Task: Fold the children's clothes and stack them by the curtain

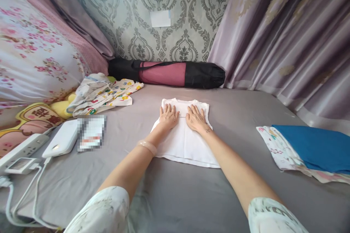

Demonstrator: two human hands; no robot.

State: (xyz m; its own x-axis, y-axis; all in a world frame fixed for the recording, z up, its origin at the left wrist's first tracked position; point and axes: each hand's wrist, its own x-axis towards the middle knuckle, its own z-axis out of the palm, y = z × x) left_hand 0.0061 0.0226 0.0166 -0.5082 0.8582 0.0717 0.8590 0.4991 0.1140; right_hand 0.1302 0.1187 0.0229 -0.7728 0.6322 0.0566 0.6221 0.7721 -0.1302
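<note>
A small white shirt [186, 142] lies spread flat on the grey sheet [175, 196], its neckline toward the wall. My left hand [168, 117] rests flat on its upper left part, fingers stretched out toward the neckline. On the upper right part lies my right hand [196, 118], palm down with the fingers spread. Neither hand grips the fabric. A pale bangle [147, 147] circles my left forearm near the wrist. The cloth beneath my palms is hidden.
Folded clothes with a blue piece [314, 147] on top lie at right. At left are a patterned garment [109, 94], a white power bank [62, 138], a power strip [24, 153] with cables, and plush cushions [30, 123]. A rolled pink mat [162, 74] lies along the wall.
</note>
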